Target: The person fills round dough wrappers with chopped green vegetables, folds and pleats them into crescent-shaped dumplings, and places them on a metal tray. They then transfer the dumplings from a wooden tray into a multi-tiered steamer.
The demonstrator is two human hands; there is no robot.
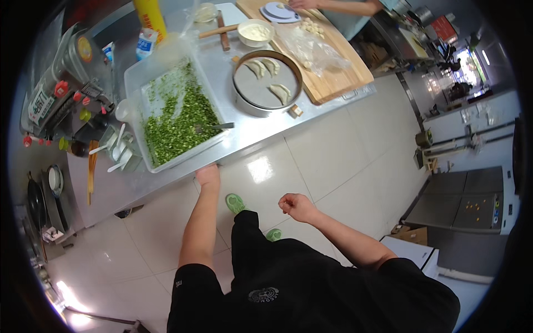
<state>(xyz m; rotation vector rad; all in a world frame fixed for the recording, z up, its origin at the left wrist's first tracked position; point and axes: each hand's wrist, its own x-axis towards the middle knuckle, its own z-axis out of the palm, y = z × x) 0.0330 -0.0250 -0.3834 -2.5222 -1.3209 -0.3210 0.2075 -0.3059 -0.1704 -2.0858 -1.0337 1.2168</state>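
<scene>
My left hand [207, 174] is at the front edge of the metal table [250, 139], below the plastic tub; its fingers are hidden there. Over the tiled floor hangs my right hand [297, 207], fingers curled in, with nothing visible in it. The translucent tub [134, 89] holds chopped greens [183, 120], and a metal utensil [220, 126] rests in them with its handle over the rim. Right of it stands a round steamer [254, 109] lined with a pale sheet, bearing three crescent dumplings; one dumpling [280, 93] lies apart from the other two.
Across the wooden board [337, 79], a co-worker's hand [304, 4] is at a white scale [280, 11]. Dough pieces [311, 27] and a plastic bag [312, 45] lie there. Behind the steamer are a bowl of flour-like powder [255, 32] and a rolling pin [218, 31]. Spoons [118, 145] sit left.
</scene>
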